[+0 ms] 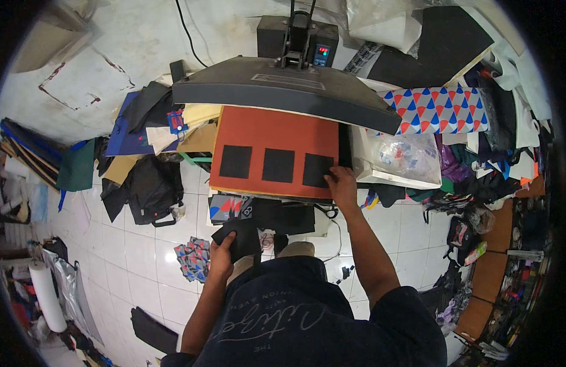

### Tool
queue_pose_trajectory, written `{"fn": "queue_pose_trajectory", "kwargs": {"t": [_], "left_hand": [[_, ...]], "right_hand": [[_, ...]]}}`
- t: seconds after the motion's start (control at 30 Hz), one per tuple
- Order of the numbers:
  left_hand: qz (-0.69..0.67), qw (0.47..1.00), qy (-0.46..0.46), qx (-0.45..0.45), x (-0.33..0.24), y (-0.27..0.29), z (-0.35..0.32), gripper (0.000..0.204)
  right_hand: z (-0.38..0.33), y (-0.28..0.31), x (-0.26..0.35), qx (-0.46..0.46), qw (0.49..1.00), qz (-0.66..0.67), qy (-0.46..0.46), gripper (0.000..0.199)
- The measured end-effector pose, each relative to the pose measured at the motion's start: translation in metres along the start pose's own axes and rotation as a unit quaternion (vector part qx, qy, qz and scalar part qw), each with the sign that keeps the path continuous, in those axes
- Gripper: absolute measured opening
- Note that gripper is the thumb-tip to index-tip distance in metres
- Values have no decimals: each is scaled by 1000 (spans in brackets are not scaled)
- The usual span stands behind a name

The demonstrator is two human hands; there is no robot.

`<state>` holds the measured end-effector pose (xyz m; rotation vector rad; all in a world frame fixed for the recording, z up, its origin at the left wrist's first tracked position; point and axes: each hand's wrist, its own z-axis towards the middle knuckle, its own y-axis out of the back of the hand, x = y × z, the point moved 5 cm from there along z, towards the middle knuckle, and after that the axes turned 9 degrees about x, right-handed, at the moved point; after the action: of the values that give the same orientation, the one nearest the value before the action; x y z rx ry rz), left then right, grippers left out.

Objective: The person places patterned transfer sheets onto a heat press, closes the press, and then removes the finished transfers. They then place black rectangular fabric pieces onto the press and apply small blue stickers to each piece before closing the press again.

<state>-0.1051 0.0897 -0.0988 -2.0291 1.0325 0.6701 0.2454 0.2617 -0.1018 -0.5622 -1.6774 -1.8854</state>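
Note:
A heat press stands open, its dark upper plate point(283, 92) raised over an orange-red lower pad point(274, 131). Three black fabric squares lie in a row on the pad: left point(236, 161), middle point(278, 165), right point(316, 169). My right hand point(342, 185) rests at the pad's front right corner, fingertips touching the right square. My left hand point(222, 255) is lower, near my knee, holding a stack of black fabric pieces point(239, 237).
The control box point(323, 49) with a lit display sits behind the press. Patterned triangle fabric point(439, 110) and a white tray with a plastic bag point(405, 159) lie right. Bags and fabric heaps point(148, 183) crowd the left. Printed pieces point(193, 257) lie on the white tile floor.

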Motion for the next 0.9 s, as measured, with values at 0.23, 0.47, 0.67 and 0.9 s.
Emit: {"fn": "queue_pose_trajectory", "kwargs": {"t": [0.23,0.47,0.67,0.9], "left_hand": [[9,1000,6,2,0,-7,1,23],[2,1000,10,19,-3,-14,1,23],[-52,998,-1,23,-26,-33,0,24],[-45,998,-17,49,-37,-47,-3,29]], "right_hand": [[2,0,-3,-6,1000,-11,9,24],[6,0,2,58,996,-71,-4,29],[-3,8,62,108,988,68,-88,39],[-66,-69,148,394,837,373,-68,23]]}}
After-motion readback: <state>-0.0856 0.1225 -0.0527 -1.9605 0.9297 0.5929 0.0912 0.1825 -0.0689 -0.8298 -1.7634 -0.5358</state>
